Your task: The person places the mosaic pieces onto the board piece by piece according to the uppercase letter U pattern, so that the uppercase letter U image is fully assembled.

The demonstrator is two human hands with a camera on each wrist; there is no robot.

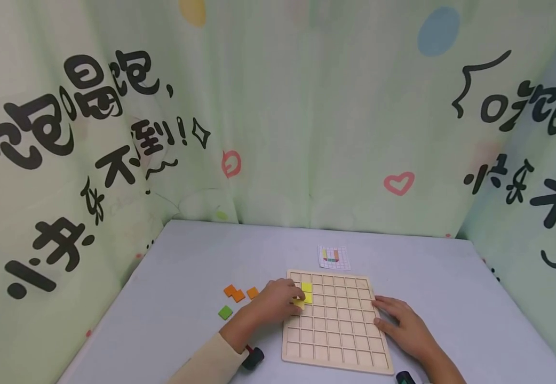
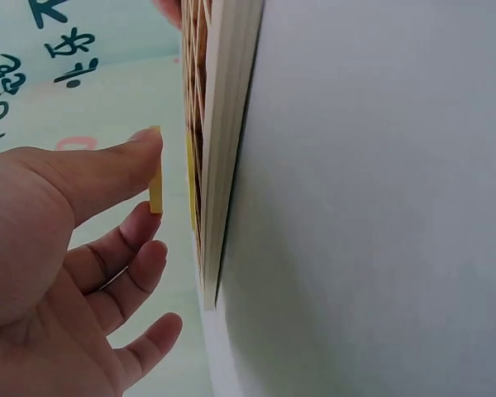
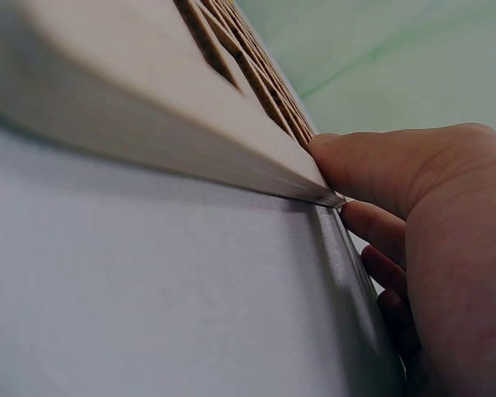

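One thin, square yellow tile (image 2: pixel 156 186) is pinched in the left hand (image 1: pixel 275 300), just above a pale wooden grid board (image 1: pixel 334 339); the right hand (image 1: pixel 406 325) touches the board's right edge. Tile appears light, stiff: hold by opposite edges.

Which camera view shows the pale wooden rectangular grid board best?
The head view: the board shows nearly whole from above, though the left hand covers part. The left wrist view catches it nearly edge-on; the right wrist view crops it, close and slanted.
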